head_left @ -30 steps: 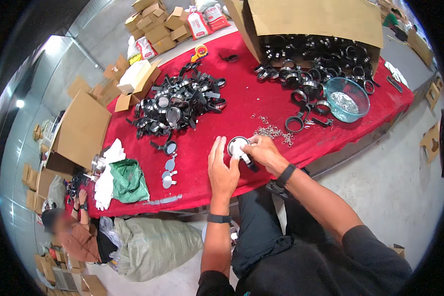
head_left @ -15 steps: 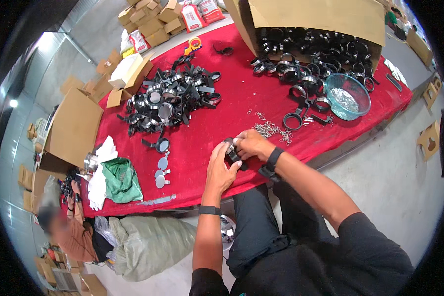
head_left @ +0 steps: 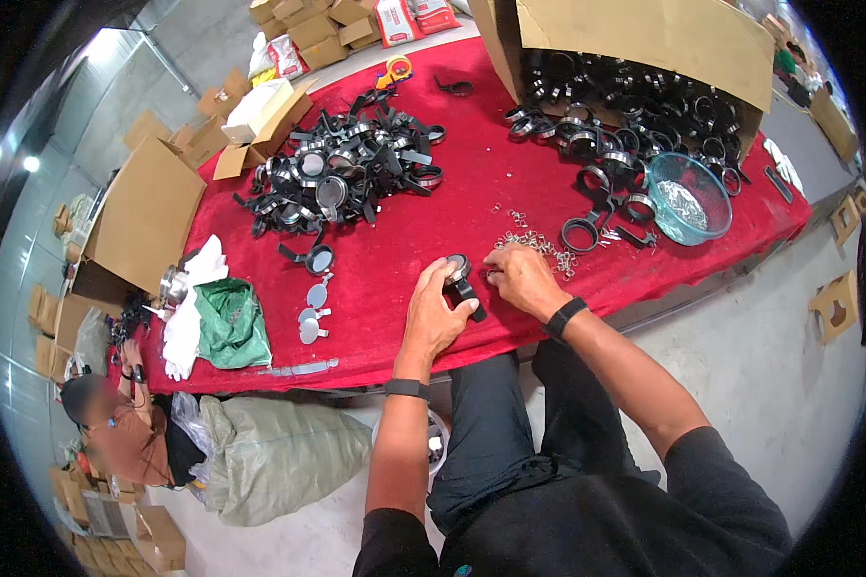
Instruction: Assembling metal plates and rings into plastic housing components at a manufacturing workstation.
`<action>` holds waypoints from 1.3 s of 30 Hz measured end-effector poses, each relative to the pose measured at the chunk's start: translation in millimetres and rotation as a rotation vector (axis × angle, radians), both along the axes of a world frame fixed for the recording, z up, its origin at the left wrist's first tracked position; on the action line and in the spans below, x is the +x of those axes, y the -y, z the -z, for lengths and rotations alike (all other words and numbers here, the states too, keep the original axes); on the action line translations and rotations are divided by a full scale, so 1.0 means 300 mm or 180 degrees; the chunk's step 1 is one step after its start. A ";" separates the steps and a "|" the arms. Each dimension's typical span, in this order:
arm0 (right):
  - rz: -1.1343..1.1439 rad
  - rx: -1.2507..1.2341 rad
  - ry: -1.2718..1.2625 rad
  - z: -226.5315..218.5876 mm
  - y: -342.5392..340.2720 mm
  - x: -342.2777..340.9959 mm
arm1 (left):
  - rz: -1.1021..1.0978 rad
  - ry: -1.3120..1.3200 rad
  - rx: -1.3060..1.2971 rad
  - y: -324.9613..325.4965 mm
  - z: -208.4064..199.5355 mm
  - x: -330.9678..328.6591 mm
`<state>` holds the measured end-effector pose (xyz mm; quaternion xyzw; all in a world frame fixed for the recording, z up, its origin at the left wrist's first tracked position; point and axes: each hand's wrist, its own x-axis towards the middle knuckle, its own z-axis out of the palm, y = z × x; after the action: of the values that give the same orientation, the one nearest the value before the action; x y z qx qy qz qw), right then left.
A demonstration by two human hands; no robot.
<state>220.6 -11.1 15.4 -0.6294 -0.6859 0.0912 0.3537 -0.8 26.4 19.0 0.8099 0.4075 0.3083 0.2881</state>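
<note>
My left hand (head_left: 433, 315) is closed around a black ring with a handle (head_left: 465, 287), a round silvery disc set in its top, held low over the red cloth near the table's front edge. Just to its right, my right hand (head_left: 527, 281) has its fingers curled together, apart from that ring and at the near side of a scatter of small metal clips (head_left: 548, 247). What the right fingertips hold, if anything, is hidden. Beyond the clips lie loose black rings (head_left: 579, 234). Several flat grey discs with tabs (head_left: 310, 315) lie in a row to the left.
A heap of black handled rings (head_left: 356, 168) covers the back left. At the back right, a cardboard box (head_left: 635, 31) spills similar rings beside a glass bowl (head_left: 725, 223) of small metal pieces. A green bag (head_left: 233, 337) lies left; a co-worker (head_left: 135, 438) sits beyond it.
My right hand has come away from the black ring and moved right toward the clips. My left hand keeps hold of the ring, whose silvery disc now shows. The whole view has shifted slightly.
</note>
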 end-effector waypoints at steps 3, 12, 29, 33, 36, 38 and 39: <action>-0.0023 -0.0038 0.0394 0.011 -0.012 -0.032 | 0.0002 0.0032 -0.0001 0.000 0.005 -0.009; 0.0619 0.0243 0.0653 0.014 0.039 0.217 | -0.0042 0.0088 0.0005 0.026 -0.005 0.040; 0.0574 -0.0801 -0.3179 0.005 0.112 0.340 | 0.0027 0.0234 0.0015 0.051 0.020 0.136; 0.0435 -0.0129 -0.1223 0.017 0.107 0.335 | -0.0059 0.0193 0.0076 0.062 0.016 0.131; 0.0393 0.1120 -0.0228 0.016 0.067 0.349 | -0.0050 0.0216 0.0038 0.069 0.012 0.134; 0.0668 0.0602 -0.0191 -0.006 0.060 0.352 | -0.0069 0.0195 0.0036 0.076 0.020 0.135; 0.0656 0.0601 -0.0197 -0.024 0.060 0.332 | -0.0085 0.0216 0.0006 0.067 0.018 0.132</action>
<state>320.1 -29.1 22.7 -0.6573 -0.6120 0.0088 0.4397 38.7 6.2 13.7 0.7938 0.4079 0.3397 0.2969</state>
